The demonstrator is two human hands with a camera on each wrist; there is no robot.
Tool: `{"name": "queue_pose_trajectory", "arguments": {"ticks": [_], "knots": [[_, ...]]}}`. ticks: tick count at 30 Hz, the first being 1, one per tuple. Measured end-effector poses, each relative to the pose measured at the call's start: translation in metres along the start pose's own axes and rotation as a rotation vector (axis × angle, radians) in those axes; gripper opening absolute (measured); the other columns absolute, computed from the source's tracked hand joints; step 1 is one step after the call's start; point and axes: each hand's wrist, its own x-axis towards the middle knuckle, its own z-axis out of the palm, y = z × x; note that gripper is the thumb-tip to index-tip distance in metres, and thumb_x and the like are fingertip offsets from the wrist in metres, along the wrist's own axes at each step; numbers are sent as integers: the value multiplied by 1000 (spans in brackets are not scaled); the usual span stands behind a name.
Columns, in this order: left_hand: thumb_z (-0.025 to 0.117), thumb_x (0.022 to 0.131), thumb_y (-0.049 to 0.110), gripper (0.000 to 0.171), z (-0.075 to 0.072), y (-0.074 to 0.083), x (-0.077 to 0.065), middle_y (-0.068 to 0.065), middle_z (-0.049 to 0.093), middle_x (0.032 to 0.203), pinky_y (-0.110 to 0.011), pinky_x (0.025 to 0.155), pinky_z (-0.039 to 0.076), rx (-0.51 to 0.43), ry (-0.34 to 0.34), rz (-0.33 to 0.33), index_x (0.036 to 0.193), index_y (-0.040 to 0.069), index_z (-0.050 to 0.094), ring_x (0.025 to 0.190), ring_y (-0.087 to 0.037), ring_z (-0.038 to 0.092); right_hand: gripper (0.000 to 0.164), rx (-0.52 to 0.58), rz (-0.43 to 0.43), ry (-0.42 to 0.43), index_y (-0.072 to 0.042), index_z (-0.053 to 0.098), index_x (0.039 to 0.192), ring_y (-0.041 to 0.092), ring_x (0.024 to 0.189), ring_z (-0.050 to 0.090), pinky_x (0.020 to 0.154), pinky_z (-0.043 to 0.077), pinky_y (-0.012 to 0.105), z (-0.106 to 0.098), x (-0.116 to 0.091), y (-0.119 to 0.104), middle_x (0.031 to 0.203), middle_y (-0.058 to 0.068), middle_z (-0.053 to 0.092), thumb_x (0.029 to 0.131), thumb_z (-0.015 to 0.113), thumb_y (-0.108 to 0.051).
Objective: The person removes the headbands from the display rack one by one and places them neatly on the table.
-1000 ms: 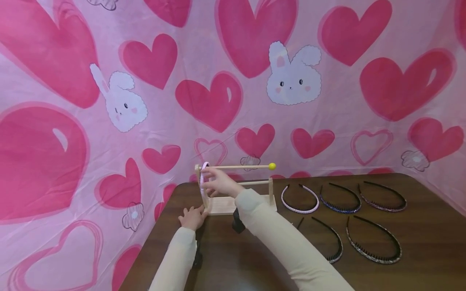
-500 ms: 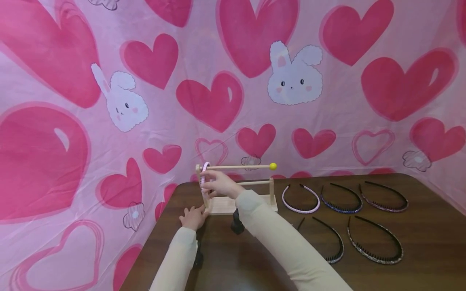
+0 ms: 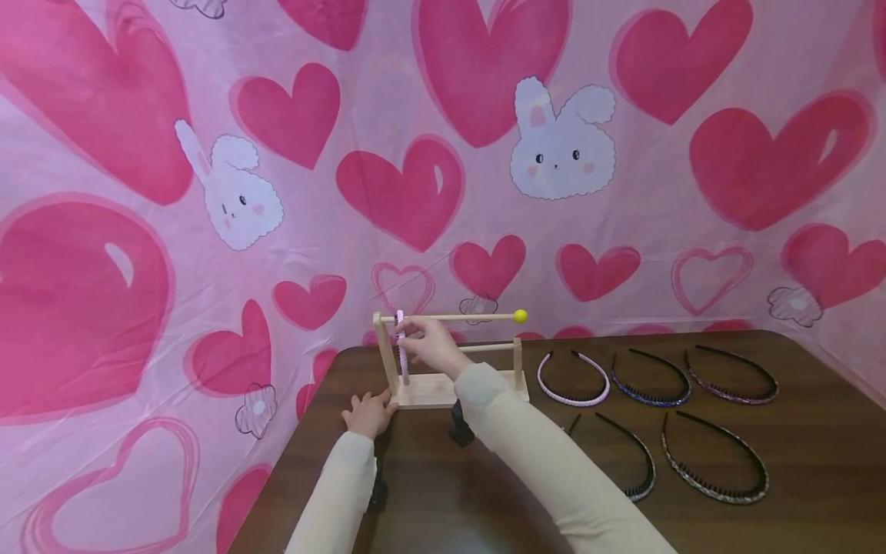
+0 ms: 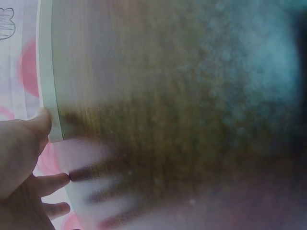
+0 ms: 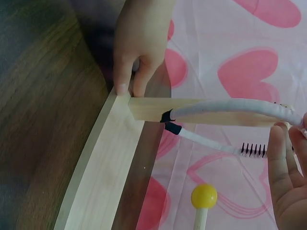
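Observation:
A wooden rack [image 3: 429, 392] stands on the table, its upper rod tipped with a yellow ball [image 3: 521, 315]. A pale lilac headband [image 3: 404, 371] hangs on that rod near the left post [image 3: 384, 346]. My right hand [image 3: 434, 346] pinches it from the right side. In the right wrist view, the headband [image 5: 235, 105] shows black tips close together and dark comb teeth inside. My left hand [image 3: 368, 414] lies on the table with fingers spread, its thumb at the rack's left end. In the left wrist view the left hand [image 4: 19, 167] appears beside the rack's pale wooden edge [image 4: 46, 62].
On the table's right side lie another lilac headband [image 3: 573, 402], a blue one [image 3: 654, 400], a dark reddish one [image 3: 734, 396] and two patterned ones [image 3: 723, 492] in front. A pink heart-print cloth [image 3: 429, 77] hangs behind the table [image 3: 471, 492].
The headband has shifted slightly right along the upper rod, away from the left post, with my right hand on it. My left hand has stayed in place.

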Motion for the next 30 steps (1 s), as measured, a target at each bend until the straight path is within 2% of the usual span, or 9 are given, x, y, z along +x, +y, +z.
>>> {"name": "queue_pose_trajectory", "arguments": {"ticks": [7,12,19,25,30], "knots": [[56,91,34,47,1,0,-1,-27,49,121,-65,85,27,-6,7,5,132,11,52,112,-46,34,20,-3,-31,46,-2,62,106,19,71,61,57,52,30,-13,1,6,95,9,60,86,61,0],[55,91,34,47,2,-1,0,-27,48,121,-65,85,26,-9,1,2,132,11,52,112,-46,34,18,21,-64,68,-1,62,104,18,67,61,58,53,34,-25,1,4,95,12,61,86,60,2],[55,92,34,47,-1,1,-2,-27,48,122,-65,85,26,-3,-2,1,132,11,51,112,-46,33,18,30,-74,104,0,62,103,19,70,61,59,53,32,-41,0,-8,95,12,61,86,60,1],[56,91,34,47,-2,2,-2,-27,48,122,-65,85,26,-14,-2,-4,132,12,52,113,-45,33,22,48,-85,95,0,60,108,20,72,62,68,52,41,-55,-1,-21,99,13,60,86,60,2],[53,92,39,47,6,-4,4,-25,49,119,-65,84,26,-6,36,7,132,16,53,111,-44,34,25,18,-94,100,-3,60,111,21,72,63,61,53,34,-65,-6,-32,99,12,60,86,61,0]]}}
